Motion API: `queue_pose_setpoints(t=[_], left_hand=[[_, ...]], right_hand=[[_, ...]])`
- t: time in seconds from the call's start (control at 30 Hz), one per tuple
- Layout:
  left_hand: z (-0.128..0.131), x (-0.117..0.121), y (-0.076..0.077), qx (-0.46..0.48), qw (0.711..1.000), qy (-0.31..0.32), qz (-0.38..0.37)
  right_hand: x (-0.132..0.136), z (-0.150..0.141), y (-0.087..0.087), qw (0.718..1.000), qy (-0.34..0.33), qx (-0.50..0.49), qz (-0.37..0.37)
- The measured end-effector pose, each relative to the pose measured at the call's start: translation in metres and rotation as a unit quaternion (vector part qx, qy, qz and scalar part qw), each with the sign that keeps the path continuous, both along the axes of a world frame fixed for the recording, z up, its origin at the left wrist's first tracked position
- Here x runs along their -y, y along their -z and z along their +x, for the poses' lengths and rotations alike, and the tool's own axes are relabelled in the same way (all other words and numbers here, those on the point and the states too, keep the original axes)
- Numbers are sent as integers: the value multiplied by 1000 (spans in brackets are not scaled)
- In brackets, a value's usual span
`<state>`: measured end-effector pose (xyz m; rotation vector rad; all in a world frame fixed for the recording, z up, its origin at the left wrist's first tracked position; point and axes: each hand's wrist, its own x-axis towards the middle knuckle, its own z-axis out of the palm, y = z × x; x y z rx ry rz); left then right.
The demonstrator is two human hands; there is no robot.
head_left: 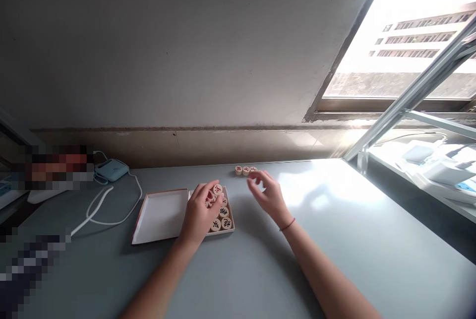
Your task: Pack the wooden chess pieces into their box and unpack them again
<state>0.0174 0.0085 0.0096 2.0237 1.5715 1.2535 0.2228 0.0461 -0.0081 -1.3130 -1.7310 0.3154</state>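
Note:
My left hand (201, 210) is over a shallow box (233, 223) of round wooden Chinese chess pieces. Its fingers and thumb are closed around a piece with a red character (217, 189). Black-marked pieces (226, 223) lie in the box, partly covered by that hand. The box's lid (163, 212) lies to the left, white inside facing up. Farther back, three chess pieces (246, 170) stand side by side in a row. My right hand (268, 195) hovers just in front of the row's right end, fingers curved and apart from the thumb, with nothing visible between them.
A grey table (267, 269) runs back to a wall. At the left are a light-blue device (112, 170) and a white cable (139, 195). A window (401, 51) is at the upper right, with a metal frame (386, 130) and a cluttered white shelf (442, 162) below it.

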Motion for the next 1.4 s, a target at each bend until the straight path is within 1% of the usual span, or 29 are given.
queue_pose_setpoints(t=[0.07,0.1,0.13,0.27,0.33,0.4,0.47,0.5,0.53,0.63,0.7,0.73,0.8,0.93,1.13,1.4], left_hand=[[0,1,2,-44,998,15,31],[0,2,4,-63,997,21,43],[0,2,5,-79,995,25,52],[-1,3,10,-125,989,33,76],[1,3,10,-134,986,40,90],[3,3,9,-138,984,38,106],[5,3,9,-142,982,31,119],[6,3,8,-145,982,27,121],[7,4,8,-148,981,25,120],[9,5,7,-149,982,28,113],[10,6,6,-146,983,31,106],[11,7,6,-145,984,33,101],[11,7,7,-142,985,35,88],[10,7,10,-135,988,36,71],[11,6,10,-130,988,41,71],[9,6,9,-125,990,39,60]], right_hand=[[14,-19,-12,996,-83,-19,-23],[21,-29,-16,993,-113,-15,-28],[26,-37,-19,992,-125,-20,-28],[38,-56,-21,991,-123,-50,-21],[38,-57,-20,990,-125,-61,-24],[32,-51,-17,989,-124,-72,-23],[20,-37,-12,992,-93,-86,-20],[13,-28,-8,993,-64,-92,-22],[5,-16,-4,995,-18,-92,-24],[-17,18,12,990,136,-28,-30],[-28,34,22,980,193,23,-36],[-31,39,26,977,204,42,-39],[-36,42,33,976,199,78,-43],[-38,40,41,973,181,138,-39],[-42,42,47,972,183,142,-31],[-43,42,48,973,183,135,-45]])
